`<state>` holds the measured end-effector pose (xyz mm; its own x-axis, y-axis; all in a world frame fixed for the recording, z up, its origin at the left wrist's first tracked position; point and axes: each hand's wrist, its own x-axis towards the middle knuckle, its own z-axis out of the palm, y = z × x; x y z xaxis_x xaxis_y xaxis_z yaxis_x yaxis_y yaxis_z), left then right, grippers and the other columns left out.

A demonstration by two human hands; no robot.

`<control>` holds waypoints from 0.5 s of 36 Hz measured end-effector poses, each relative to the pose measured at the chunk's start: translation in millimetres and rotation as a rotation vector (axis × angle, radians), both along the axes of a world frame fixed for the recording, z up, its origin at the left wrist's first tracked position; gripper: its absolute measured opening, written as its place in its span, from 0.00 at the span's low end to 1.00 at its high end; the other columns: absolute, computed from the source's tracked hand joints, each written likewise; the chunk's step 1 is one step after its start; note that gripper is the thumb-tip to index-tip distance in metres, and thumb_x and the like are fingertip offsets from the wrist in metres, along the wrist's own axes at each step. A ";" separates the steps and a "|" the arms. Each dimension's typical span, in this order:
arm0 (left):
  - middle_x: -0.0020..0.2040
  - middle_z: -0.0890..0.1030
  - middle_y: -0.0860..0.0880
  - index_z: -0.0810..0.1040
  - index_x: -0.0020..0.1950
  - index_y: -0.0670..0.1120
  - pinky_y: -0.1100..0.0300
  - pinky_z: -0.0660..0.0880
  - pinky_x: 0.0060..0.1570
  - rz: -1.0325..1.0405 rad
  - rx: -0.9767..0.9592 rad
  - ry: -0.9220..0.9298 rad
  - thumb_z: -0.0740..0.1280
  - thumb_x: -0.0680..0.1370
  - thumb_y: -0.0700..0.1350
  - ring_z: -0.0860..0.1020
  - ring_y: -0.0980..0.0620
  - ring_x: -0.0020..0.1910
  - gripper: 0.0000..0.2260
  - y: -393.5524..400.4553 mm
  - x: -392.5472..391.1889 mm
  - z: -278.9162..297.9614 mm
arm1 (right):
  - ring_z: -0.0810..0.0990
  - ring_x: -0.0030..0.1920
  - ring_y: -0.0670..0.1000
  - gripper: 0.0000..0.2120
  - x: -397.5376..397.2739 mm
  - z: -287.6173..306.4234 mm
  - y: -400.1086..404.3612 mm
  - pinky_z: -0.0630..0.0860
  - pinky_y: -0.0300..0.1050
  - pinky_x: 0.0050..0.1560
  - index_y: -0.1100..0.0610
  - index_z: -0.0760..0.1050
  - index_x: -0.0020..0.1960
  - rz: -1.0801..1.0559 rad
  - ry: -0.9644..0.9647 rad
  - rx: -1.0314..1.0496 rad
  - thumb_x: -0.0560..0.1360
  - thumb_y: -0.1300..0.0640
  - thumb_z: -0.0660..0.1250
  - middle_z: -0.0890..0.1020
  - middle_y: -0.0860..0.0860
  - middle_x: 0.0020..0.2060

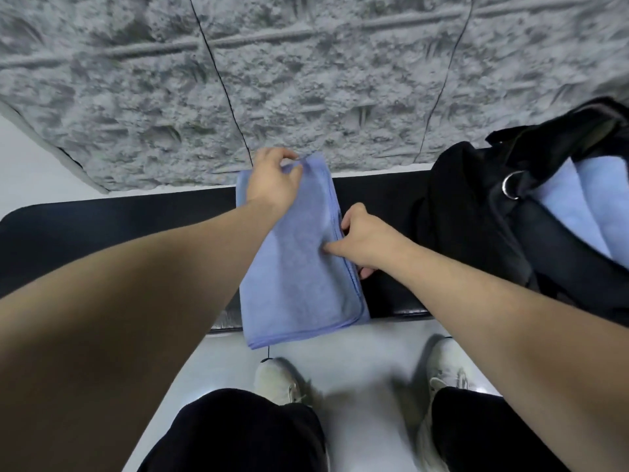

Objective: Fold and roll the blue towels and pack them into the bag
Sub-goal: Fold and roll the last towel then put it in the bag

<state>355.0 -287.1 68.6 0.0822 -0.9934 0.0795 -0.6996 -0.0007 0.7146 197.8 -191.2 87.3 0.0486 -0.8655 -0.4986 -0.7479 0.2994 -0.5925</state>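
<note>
The person's forearms are bare, with no sleeve in view on either. The left hand (272, 180) and the right hand (366, 240) wear no gloves, rings or watch. Both legs are clad in loose black trousers (238, 434). On the feet are pale off-white lace-up sneakers (277, 381), scuffed and greyish, their laces showing on the right one.
</note>
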 end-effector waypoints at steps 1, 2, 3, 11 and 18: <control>0.65 0.71 0.47 0.76 0.63 0.44 0.69 0.67 0.49 -0.020 -0.007 0.011 0.65 0.81 0.43 0.76 0.51 0.55 0.11 3.1 -4.3 -0.4 | 0.82 0.39 0.53 0.22 -1.2 -0.6 0.3 0.84 0.52 0.35 0.55 0.63 0.56 -0.022 -0.019 0.001 0.72 0.49 0.72 0.76 0.52 0.43; 0.66 0.71 0.47 0.76 0.64 0.44 0.70 0.66 0.49 -0.038 -0.016 0.024 0.64 0.81 0.42 0.75 0.51 0.56 0.12 7.2 -7.6 -0.4 | 0.81 0.38 0.52 0.22 -2.6 -0.6 0.9 0.83 0.51 0.33 0.55 0.63 0.56 -0.044 -0.039 0.002 0.73 0.49 0.73 0.76 0.51 0.43; 0.66 0.71 0.48 0.75 0.64 0.43 0.71 0.65 0.49 -0.057 -0.024 0.024 0.64 0.81 0.41 0.74 0.53 0.55 0.12 13.2 -9.9 -0.1 | 0.81 0.38 0.52 0.23 -3.8 -0.5 2.0 0.82 0.49 0.32 0.56 0.62 0.56 -0.059 -0.057 0.002 0.73 0.50 0.73 0.75 0.51 0.43; 0.58 0.77 0.49 0.78 0.52 0.48 0.74 0.68 0.54 -0.202 -0.057 -0.018 0.66 0.77 0.36 0.70 0.69 0.51 0.08 80.8 10.1 -6.1 | 0.75 0.42 0.47 0.24 -6.5 12.7 20.0 0.80 0.46 0.32 0.57 0.63 0.55 0.039 -0.111 0.042 0.71 0.50 0.74 0.72 0.49 0.44; 0.56 0.72 0.57 0.79 0.49 0.56 0.57 0.61 0.57 -0.131 0.058 -0.252 0.72 0.74 0.51 0.69 0.55 0.56 0.06 143.5 33.7 5.4 | 0.79 0.40 0.53 0.15 -18.1 18.3 48.8 0.84 0.56 0.45 0.55 0.64 0.46 0.104 -0.126 0.172 0.74 0.58 0.71 0.76 0.56 0.42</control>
<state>388.7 -143.5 74.0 -0.0619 -0.9978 0.0241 -0.8520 0.0654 0.5195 179.6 -142.5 105.6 0.2041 -0.7557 -0.6223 -0.7031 0.3291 -0.6303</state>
